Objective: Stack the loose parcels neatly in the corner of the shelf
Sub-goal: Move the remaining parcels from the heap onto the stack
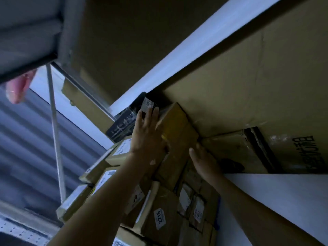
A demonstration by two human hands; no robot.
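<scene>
The view is strongly tilted. A brown taped parcel (177,128) lies on top of a pile of cardboard parcels (159,206) in the shelf corner. My left hand (147,137) lies flat with straight fingers against the parcel's left side, fingertips reaching a black box (124,123) with a white label behind it. My right hand (204,160) touches the parcel's right lower side; its fingers are partly hidden behind the parcel. One parcel in the pile carries a label reading 2215 (160,218).
A large cardboard carton (257,86) fills the shelf to the right. White shelf beams (195,47) run above and below it. A thin metal brace (55,132) and a corrugated wall (26,148) are at the left. A pink blurred object (16,87) hangs at the upper left.
</scene>
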